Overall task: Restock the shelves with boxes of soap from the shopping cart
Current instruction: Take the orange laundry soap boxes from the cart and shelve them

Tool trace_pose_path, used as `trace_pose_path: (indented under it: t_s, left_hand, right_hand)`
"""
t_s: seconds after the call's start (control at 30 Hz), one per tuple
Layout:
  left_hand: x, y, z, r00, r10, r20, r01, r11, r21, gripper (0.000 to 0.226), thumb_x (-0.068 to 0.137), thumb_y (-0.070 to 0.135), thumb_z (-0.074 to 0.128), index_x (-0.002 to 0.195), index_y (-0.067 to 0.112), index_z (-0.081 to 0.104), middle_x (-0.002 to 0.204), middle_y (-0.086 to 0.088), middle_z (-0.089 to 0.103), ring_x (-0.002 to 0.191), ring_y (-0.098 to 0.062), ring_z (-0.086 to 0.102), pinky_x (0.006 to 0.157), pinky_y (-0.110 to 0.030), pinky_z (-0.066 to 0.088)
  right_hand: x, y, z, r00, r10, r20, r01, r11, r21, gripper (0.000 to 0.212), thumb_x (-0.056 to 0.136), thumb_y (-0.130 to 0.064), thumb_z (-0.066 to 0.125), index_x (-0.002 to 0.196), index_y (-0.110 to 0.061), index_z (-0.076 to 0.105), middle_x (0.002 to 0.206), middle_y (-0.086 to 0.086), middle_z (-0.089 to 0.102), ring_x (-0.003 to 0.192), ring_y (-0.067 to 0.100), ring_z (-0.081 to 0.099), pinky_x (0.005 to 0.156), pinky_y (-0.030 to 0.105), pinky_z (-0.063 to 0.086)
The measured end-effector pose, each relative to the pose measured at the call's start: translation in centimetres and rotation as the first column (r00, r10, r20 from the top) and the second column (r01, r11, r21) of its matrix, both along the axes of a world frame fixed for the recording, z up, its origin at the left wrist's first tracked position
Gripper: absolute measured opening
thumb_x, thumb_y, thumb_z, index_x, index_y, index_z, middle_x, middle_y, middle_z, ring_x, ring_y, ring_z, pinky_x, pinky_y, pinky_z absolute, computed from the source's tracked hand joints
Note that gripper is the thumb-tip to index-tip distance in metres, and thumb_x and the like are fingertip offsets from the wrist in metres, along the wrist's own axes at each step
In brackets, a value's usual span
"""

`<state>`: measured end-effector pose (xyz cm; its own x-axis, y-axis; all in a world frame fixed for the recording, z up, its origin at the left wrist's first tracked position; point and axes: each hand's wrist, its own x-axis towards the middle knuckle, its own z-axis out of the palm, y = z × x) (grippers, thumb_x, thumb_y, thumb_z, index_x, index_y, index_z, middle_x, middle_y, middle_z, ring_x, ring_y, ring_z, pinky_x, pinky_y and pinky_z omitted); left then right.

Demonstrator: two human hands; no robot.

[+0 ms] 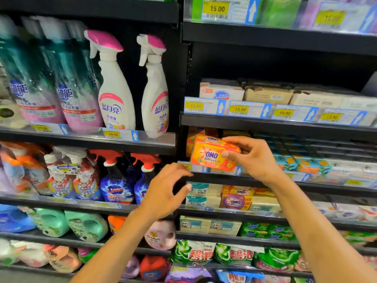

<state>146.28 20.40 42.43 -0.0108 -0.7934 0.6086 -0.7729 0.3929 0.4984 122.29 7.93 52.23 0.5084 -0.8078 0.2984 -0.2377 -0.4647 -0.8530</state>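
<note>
My right hand (253, 158) grips an orange and yellow OMO soap box (210, 155) by its right end, thumb on the front and fingers over the top. The box hangs at the front edge of a black shelf (255, 180), in front of more orange soap boxes (192, 137) further back on that shelf. My left hand (165, 190) is just below and to the left of the box, fingers loosely spread, holding nothing and not touching the box. No shopping cart shows in this view.
Blue and orange soap boxes (302, 162) fill the same shelf to the right. Safeguard boxes (222, 90) sit one shelf up, purple OMO boxes (236, 199) one shelf down. Spray bottles (116, 84) and detergent pouches (34, 78) fill the left bay.
</note>
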Motion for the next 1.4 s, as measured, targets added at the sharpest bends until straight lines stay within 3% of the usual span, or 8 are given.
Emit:
trace_pose_path:
  t_s: [0.13,0.2,0.3,0.57,0.73,0.9,1.17,1.4]
  left_hand:
    - [-0.9,-1.6,-1.0,0.876,-0.067,0.478,0.087,0.996,-0.02,0.044,0.092,0.034,0.06,0.132,0.016,0.059,0.133,-0.003,0.055,0.122,-0.024,0.051,0.103,-0.039,0.042]
    - [-1.4,-2.4,-1.1,0.791,-0.06,0.609,0.071,0.997,0.006,0.053,0.091,0.037,0.057,0.141,0.019,0.051,0.141,-0.004,0.049,0.127,-0.026,0.046,0.107,-0.038,0.037]
    - [-1.5,-3.3,-1.3,0.72,-0.083,0.689,0.034,0.996,0.084,0.063,0.09,0.037,0.053,0.15,0.022,0.039,0.149,-0.004,0.042,0.133,-0.026,0.04,0.112,-0.04,0.034]
    - [-1.7,-3.6,-2.7,0.751,-0.054,0.658,-0.001,0.997,0.083,0.07,0.085,0.03,0.054,0.151,0.015,0.039,0.151,-0.004,0.043,0.132,-0.027,0.044,0.111,-0.04,0.035]
    - [-2.6,-3.8,-3.0,0.777,-0.013,0.63,-0.031,0.998,0.06,0.069,0.082,0.029,0.058,0.148,0.013,0.045,0.146,-0.003,0.046,0.126,-0.027,0.048,0.104,-0.04,0.04]
    - [-2.8,-3.9,-2.9,0.795,0.0,0.607,-0.045,0.997,0.059,0.068,0.079,0.026,0.057,0.145,0.015,0.048,0.144,-0.002,0.048,0.122,-0.027,0.048,0.103,-0.041,0.04]
    - [-2.7,-4.1,-3.1,0.805,0.007,0.593,-0.046,0.998,0.05,0.068,0.078,0.027,0.057,0.145,0.017,0.049,0.143,0.0,0.049,0.121,-0.025,0.047,0.103,-0.038,0.038]
    - [-2.8,-3.8,-2.7,0.814,0.012,0.58,-0.053,0.997,0.055,0.067,0.078,0.026,0.056,0.144,0.017,0.049,0.142,0.001,0.049,0.122,-0.024,0.047,0.104,-0.039,0.039]
  right_hand:
    - [1.5,-1.5,0.1,0.996,-0.04,-0.076,0.034,0.996,-0.081,0.045,0.08,-0.039,0.08,0.123,-0.029,0.07,0.111,-0.016,0.073,0.102,0.0,0.071,0.087,0.029,0.062]
    - [2.4,-2.1,-0.2,0.992,-0.034,-0.119,0.022,0.995,-0.099,0.044,0.083,-0.037,0.081,0.125,-0.03,0.07,0.111,-0.02,0.071,0.104,-0.004,0.068,0.092,0.026,0.059]
    - [3.6,-3.0,-0.9,0.985,-0.031,-0.17,0.016,0.996,-0.089,0.048,0.085,-0.035,0.08,0.131,-0.029,0.068,0.119,-0.015,0.07,0.107,-0.004,0.065,0.098,0.025,0.056]
    - [4.5,-4.1,-1.6,0.902,-0.114,-0.416,0.017,0.973,-0.231,0.056,0.093,-0.044,0.071,0.146,-0.031,0.056,0.141,-0.005,0.063,0.127,0.015,0.059,0.107,0.035,0.051]
    - [5.4,-3.9,-1.9,0.753,-0.185,-0.631,-0.066,0.933,-0.353,0.06,0.097,-0.054,0.061,0.151,-0.032,0.049,0.129,0.004,0.07,0.113,0.026,0.065,0.096,0.039,0.054]
    - [5.5,-3.9,-2.8,0.721,-0.224,-0.656,-0.058,0.924,-0.378,0.062,0.097,-0.058,0.059,0.152,-0.031,0.047,0.153,-0.001,0.053,0.142,0.026,0.047,0.112,0.039,0.045]
    - [5.9,-4.4,-2.6,0.612,-0.291,-0.735,-0.059,0.91,-0.41,0.064,0.094,-0.065,0.057,0.151,-0.037,0.047,0.147,0.0,0.059,0.135,0.029,0.052,0.104,0.04,0.05]
    - [6.5,-3.9,-2.4,0.558,-0.367,-0.745,-0.051,0.88,-0.472,0.056,0.101,-0.058,0.049,0.153,-0.036,0.044,0.145,0.002,0.058,0.132,0.029,0.053,0.1,0.038,0.047]
